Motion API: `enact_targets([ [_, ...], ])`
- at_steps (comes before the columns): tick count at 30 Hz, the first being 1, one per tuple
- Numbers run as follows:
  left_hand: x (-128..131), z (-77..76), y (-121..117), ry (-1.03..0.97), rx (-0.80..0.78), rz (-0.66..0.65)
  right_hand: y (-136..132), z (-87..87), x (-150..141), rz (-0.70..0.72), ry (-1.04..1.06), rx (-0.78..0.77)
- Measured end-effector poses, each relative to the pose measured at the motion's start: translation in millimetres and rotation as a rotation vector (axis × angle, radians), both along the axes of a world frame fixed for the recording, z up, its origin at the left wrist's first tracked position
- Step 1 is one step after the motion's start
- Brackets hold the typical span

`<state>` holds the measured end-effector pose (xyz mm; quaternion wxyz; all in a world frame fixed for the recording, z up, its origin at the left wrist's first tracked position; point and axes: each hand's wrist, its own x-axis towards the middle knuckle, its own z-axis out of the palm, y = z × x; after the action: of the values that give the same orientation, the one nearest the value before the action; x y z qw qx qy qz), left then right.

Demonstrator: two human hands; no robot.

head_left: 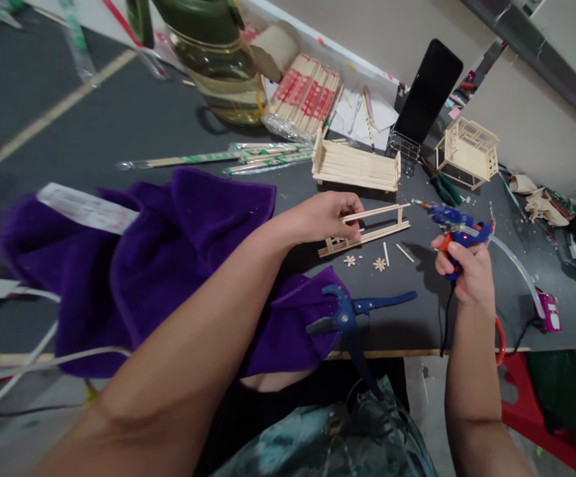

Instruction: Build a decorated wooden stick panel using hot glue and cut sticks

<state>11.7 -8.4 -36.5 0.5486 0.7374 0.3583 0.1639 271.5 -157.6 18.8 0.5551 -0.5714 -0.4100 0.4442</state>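
Observation:
My left hand point(330, 215) has its fingers closed on a small wooden stick frame point(377, 233), made of long thin strips joined by short uprights. In my right hand point(469, 265) is a blue glue gun point(454, 222) with an orange trigger and a clear glue stick out of its back. Its nozzle points left, close to the frame's right end but apart from it. Below the frame lie two small star-shaped wooden pieces point(379, 264) and two short loose sticks point(405, 252). Just behind it stands a miniature wooden bench point(355, 167).
A purple towel point(169, 245) covers the table's left front, with blue cutters point(345, 315) at its corner. Behind are a water jug point(218, 73), bundled chopsticks point(302, 99), a propped phone point(430, 89), green-handled pliers point(444, 189) and a miniature wooden chair-like piece point(468, 154).

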Motion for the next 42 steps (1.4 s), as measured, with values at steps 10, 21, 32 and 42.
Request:
enact_targets([
  [10, -1.9, 8.4, -3.6, 0.006, -0.011, 0.02, 16.9, -25.0, -21.0, 0.2, -0.039, -0.286],
  [21, -2.1, 12.9, -5.5, -0.001, -0.032, 0.01, 19.4, -27.6, -28.9, 0.196, 0.052, -0.32],
  [32, -1.5, 14.6, -6.2, -0.003, -0.042, 0.02, 18.0, -31.7, -30.2, 0.178, 0.063, -0.296],
  [42, -1.9, 16.2, -6.3, 0.024, -0.029, 0.017, 18.4, -30.4, -29.2, 0.194, 0.052, -0.307],
])
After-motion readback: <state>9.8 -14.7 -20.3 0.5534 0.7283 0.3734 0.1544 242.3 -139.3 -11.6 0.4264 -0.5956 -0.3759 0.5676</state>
